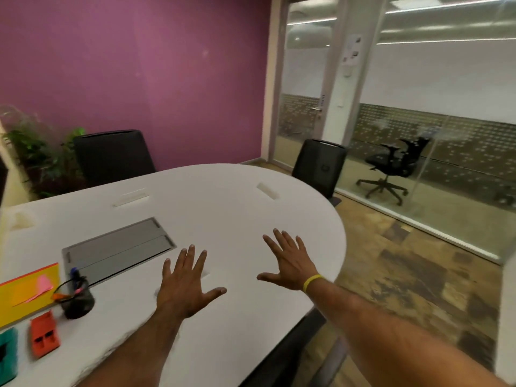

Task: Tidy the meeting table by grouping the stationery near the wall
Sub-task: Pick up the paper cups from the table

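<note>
Items I see from the head view:

- Table [223, 196]: white, smooth and matt, with a rounded end toward the right of the frame.
- Cable hatch [117, 250]: grey metal, rectangular, two long flaps set flush in the table at left of centre.
- Two slots [130, 198] and [268, 190]: narrow and white, farther up the table.
- Pen cup [78, 301]: black, round, mesh-like, at lower left. A blue pen [74, 273] stands in it.
- Yellow pad [28, 291]: flat with an orange edge, at the left border. A pink note [42, 287] lies on it, one corner curled.
- Red block [44, 337]: hard plastic, below the pad. I cannot tell whether it is a stapler or a punch.
- Teal block [8, 356]: cut off by the lower left corner.
- Left hand [183, 286]: spread flat, fingers straight, holding nothing. It is right of the pen cup and apart from it.
- Right hand [287, 263]: likewise spread and holding nothing, with a yellow wristband [312, 282]. It is near the table's rounded edge, well apart from the stationery.
- I cannot tell whether either palm touches the table.
- Wall [139, 65]: plain purple, across the upper left.
- Two black chairs [111, 155] and [321, 166]: at the far side of the table.
- Plant [33, 157]: leafy, at far left.
- Glass partition [418, 93]: frosted bands, at the right.
</note>
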The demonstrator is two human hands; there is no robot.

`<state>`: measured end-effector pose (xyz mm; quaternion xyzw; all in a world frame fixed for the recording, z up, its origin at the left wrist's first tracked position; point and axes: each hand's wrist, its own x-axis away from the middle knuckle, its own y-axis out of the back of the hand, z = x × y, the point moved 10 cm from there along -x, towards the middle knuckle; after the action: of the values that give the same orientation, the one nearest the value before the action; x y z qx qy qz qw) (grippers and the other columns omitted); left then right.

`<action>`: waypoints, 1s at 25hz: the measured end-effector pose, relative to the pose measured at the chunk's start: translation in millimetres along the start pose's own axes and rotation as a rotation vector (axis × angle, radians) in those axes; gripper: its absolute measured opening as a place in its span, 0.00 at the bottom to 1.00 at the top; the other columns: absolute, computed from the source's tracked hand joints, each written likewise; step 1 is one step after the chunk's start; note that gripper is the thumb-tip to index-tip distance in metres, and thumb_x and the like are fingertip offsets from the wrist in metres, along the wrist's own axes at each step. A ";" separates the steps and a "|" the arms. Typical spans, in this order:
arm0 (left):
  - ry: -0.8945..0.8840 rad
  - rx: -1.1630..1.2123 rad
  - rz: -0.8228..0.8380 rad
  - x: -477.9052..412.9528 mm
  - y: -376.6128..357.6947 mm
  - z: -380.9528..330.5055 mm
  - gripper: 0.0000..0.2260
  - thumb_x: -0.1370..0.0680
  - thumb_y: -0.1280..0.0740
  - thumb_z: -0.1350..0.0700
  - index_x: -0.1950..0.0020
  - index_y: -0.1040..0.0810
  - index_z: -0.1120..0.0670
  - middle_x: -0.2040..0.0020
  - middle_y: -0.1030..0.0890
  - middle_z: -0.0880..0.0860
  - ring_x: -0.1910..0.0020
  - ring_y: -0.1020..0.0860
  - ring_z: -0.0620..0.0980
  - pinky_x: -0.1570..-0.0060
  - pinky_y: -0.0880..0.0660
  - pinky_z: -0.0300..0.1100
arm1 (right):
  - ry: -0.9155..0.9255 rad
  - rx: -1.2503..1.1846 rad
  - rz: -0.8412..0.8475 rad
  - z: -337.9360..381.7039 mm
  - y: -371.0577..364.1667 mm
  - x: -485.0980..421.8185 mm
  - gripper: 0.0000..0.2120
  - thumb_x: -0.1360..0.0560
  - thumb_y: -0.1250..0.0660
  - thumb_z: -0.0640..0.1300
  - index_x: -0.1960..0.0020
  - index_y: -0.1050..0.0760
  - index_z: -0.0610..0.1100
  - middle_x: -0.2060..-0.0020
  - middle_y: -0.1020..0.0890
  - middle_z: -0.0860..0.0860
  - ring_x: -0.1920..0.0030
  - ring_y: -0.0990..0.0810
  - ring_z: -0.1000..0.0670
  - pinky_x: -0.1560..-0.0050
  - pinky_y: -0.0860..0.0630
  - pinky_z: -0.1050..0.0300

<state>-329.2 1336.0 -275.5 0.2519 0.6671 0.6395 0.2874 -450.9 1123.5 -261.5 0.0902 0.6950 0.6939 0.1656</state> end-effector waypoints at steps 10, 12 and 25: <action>-0.258 -0.017 -0.231 -129.0 87.5 -319.1 0.49 0.34 0.56 0.20 0.21 0.59 0.47 0.19 0.58 0.54 0.21 0.58 0.55 0.24 0.56 0.61 | -0.242 0.113 -0.153 -329.7 108.0 84.6 0.49 0.31 0.41 0.75 0.20 0.56 0.53 0.20 0.51 0.45 0.21 0.52 0.42 0.24 0.52 0.35; -0.295 0.000 -0.266 -153.9 109.9 -380.6 0.49 0.34 0.55 0.20 0.21 0.58 0.47 0.19 0.56 0.54 0.21 0.56 0.55 0.25 0.55 0.62 | -0.291 0.102 -0.191 -390.2 136.9 98.8 0.49 0.31 0.40 0.74 0.20 0.56 0.52 0.20 0.51 0.45 0.21 0.52 0.42 0.23 0.53 0.36; -0.603 0.005 -0.543 -361.9 206.0 -659.5 0.50 0.35 0.60 0.19 0.20 0.55 0.48 0.19 0.53 0.54 0.21 0.55 0.53 0.25 0.53 0.59 | -0.481 0.180 -0.422 -671.6 239.7 60.2 0.48 0.30 0.43 0.75 0.20 0.58 0.54 0.20 0.53 0.47 0.20 0.54 0.45 0.23 0.56 0.39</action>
<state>-544.9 625.6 -36.5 0.2434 0.5967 0.4359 0.6282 -770.5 522.3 -41.4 0.1197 0.6978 0.5388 0.4565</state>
